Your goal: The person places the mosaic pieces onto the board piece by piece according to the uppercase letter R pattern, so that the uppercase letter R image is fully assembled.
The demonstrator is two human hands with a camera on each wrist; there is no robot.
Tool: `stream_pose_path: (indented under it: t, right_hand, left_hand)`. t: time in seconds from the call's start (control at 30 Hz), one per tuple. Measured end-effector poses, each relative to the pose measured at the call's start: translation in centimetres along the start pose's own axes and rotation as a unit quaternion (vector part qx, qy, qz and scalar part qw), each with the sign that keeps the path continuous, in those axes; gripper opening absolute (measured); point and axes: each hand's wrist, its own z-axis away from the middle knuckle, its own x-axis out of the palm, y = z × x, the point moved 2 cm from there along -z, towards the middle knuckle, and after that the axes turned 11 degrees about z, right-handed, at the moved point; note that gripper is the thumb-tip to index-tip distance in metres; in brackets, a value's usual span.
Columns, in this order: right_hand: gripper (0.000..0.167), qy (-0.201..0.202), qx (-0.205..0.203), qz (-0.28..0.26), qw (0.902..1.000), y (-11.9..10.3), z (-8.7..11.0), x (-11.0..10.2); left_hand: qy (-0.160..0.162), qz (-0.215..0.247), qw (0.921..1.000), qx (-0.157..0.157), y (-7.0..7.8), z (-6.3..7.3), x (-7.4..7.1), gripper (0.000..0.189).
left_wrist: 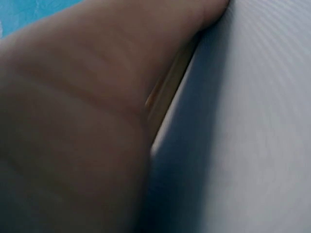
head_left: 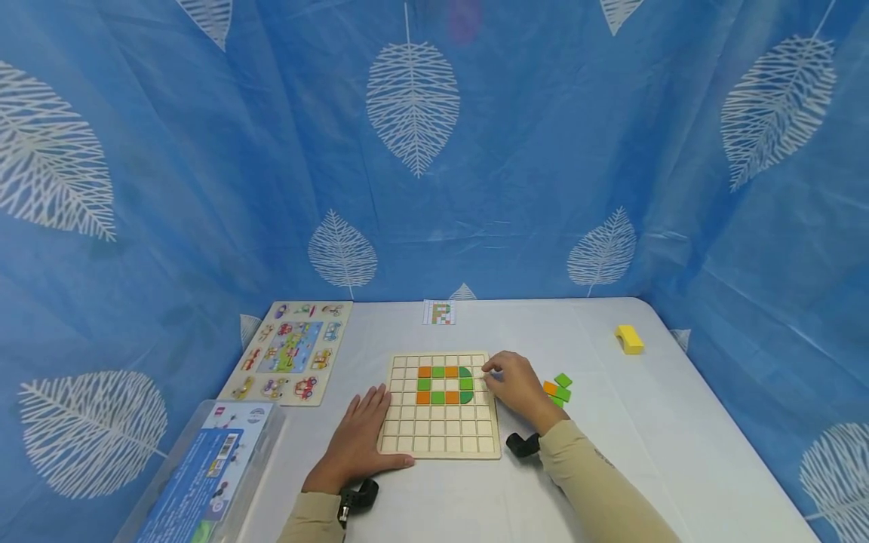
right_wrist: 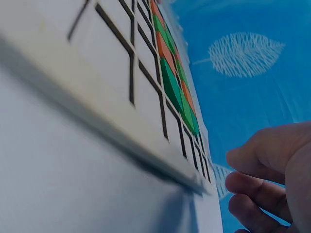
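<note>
A wooden grid board (head_left: 434,445) lies on the table, its raised lines marking square cells. Orange and green tiles (head_left: 437,397) form a closed ring in its upper part, with rounded dark green pieces at the right corners. My left hand (head_left: 363,437) rests along the board's left edge, fingers extended and thumb at the lower left corner; in the left wrist view the palm hides most of the board. By the right edge, my right hand (head_left: 517,385) hovers with thumb and fingers loosely bent. Nothing shows between those fingertips (right_wrist: 238,182) in the right wrist view.
Loose green and orange tiles (head_left: 563,393) lie right of my right hand. A pattern card (head_left: 440,312) sits at the back, a yellow arched block (head_left: 629,339) at far right. On the left are a vehicle puzzle board (head_left: 312,392) and a plastic box (head_left: 204,467).
</note>
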Motion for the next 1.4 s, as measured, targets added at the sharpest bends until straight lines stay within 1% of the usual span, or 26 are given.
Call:
stream_pose_path:
  t: [0.2,0.43,0.63,0.73,0.93,1.1,1.2,1.4]
  right_hand:
    - [0.011,0.007,0.033,0.008,0.9994,2.0,0.3,-1.8]
    - [0.012,0.003,0.053,0.021,0.9984,4.4,0.9,-3.6]
    - [0.015,-0.02,0.085,0.026,0.9959,5.8,1.5,-4.7]
    - [0.015,-0.025,0.09,0.027,0.9953,6.4,1.6,-5.1]
    - [0.013,-0.011,0.085,0.033,0.9958,7.9,2.2,-6.1]
    - [0.013,-0.016,0.102,0.038,0.994,9.1,2.8,-6.5]
    - [0.013,-0.021,0.109,0.041,0.9929,9.5,3.0,-6.7]
    - [0.012,-0.014,0.115,0.05,0.992,10.0,3.5,-6.9]
  left_hand:
    - [-0.001,0.007,1.0,0.001,-0.1,0.0,0.0,0.137]
    - [0.002,0.006,1.0,0.003,-0.3,0.0,0.1,0.137]
    - [0.002,0.001,1.0,-0.001,-0.4,0.0,0.1,0.138]
    - [0.001,0.004,1.0,-0.002,-0.5,0.0,0.2,0.139]
    - [-0.004,0.001,1.0,-0.007,-0.6,-0.2,0.6,0.14]
    - [-0.003,-0.001,1.0,-0.005,-0.5,-0.1,0.6,0.14]
    - [-0.003,-0.007,0.9999,-0.007,-0.6,-0.1,0.6,0.14]
    - [-0.001,-0.008,0.9999,-0.008,-0.7,-0.1,0.7,0.14]
